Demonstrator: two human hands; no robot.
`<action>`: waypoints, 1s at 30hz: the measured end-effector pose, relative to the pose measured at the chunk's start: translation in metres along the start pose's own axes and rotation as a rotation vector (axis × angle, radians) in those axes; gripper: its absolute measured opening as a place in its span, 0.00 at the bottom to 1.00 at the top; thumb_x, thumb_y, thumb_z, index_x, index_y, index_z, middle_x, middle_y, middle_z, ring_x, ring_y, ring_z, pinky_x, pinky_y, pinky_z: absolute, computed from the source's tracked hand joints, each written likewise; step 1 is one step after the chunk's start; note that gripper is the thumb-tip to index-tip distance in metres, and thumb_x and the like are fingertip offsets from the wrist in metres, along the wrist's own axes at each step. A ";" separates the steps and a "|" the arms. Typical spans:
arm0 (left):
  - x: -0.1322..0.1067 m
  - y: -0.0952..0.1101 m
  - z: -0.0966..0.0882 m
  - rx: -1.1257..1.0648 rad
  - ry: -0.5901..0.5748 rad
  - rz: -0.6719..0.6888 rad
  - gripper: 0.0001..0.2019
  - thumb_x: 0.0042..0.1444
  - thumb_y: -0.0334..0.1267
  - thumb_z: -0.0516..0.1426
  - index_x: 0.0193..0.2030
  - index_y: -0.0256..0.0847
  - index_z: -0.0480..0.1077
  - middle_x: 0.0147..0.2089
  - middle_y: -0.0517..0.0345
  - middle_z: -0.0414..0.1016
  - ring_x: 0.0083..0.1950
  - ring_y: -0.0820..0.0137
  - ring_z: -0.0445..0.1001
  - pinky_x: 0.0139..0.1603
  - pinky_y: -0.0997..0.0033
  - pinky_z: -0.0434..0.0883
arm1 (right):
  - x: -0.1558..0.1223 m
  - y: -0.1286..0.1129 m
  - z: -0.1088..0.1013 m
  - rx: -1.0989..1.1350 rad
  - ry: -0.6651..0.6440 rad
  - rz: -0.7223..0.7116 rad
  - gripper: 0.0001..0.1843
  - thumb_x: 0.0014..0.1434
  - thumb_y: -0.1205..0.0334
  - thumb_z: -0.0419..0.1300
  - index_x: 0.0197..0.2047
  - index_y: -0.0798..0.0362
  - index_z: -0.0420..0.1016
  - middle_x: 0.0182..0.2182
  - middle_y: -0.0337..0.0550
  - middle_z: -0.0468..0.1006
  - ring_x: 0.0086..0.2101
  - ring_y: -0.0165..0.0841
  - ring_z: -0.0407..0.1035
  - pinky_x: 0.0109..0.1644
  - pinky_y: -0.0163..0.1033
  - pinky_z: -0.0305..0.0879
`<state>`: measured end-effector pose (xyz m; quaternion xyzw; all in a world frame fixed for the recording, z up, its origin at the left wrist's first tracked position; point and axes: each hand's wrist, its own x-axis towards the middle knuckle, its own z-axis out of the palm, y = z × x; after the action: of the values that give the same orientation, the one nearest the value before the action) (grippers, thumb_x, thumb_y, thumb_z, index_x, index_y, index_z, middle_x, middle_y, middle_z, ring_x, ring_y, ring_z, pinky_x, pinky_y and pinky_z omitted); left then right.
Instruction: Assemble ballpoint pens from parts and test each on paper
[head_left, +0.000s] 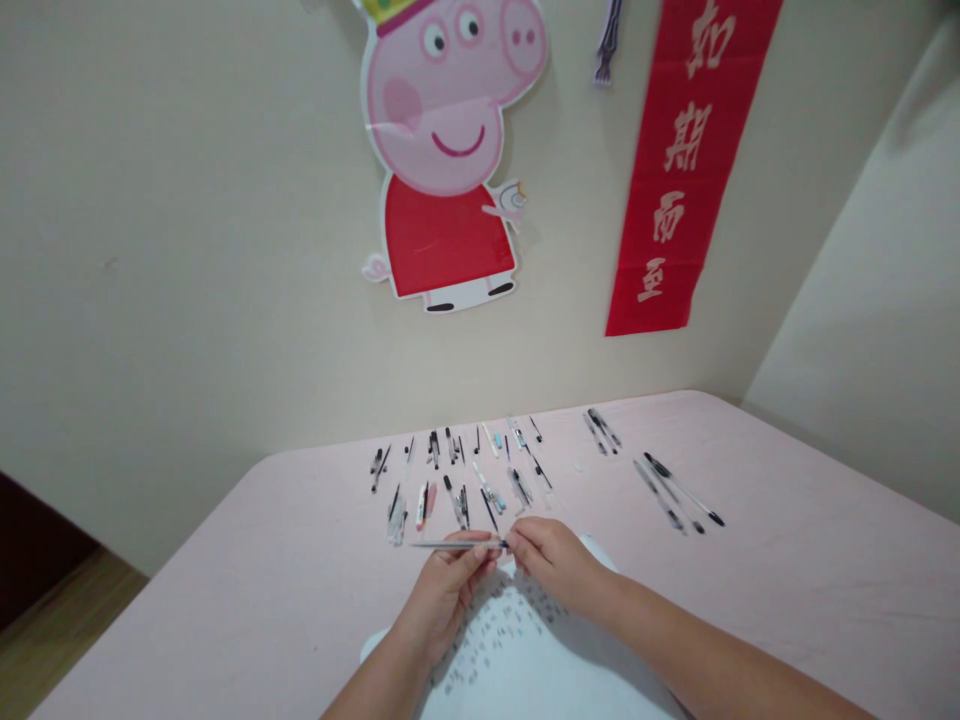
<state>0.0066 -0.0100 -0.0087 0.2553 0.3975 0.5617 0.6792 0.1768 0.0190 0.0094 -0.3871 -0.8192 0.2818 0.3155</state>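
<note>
Between my two hands a slim clear pen with a dark end lies almost level, above the top of a white sheet with handwritten marks. My left hand pinches the pen's barrel between thumb and fingers. At the dark right end, the fingers of my right hand are closed around the tip, hiding most of it. Just beyond my hands lie rows of pen parts, among them a black refill, a black-capped pen and a white and pink pen.
A pink-covered table stands against the wall. To the right lie several clear pens, with another small group of pens behind them. On the wall hang a cartoon pig cutout and a red banner.
</note>
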 end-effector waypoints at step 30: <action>0.000 -0.001 -0.002 0.024 -0.019 -0.014 0.11 0.41 0.32 0.67 0.34 0.33 0.74 0.30 0.51 0.80 0.33 0.72 0.78 0.36 0.79 0.74 | -0.005 0.002 0.002 -0.205 0.091 -0.179 0.06 0.60 0.63 0.54 0.34 0.55 0.71 0.26 0.42 0.73 0.26 0.30 0.64 0.31 0.35 0.56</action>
<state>0.0054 -0.0103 -0.0105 0.2657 0.3996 0.5496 0.6838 0.1786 0.0156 0.0052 -0.3553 -0.8598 0.1493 0.3351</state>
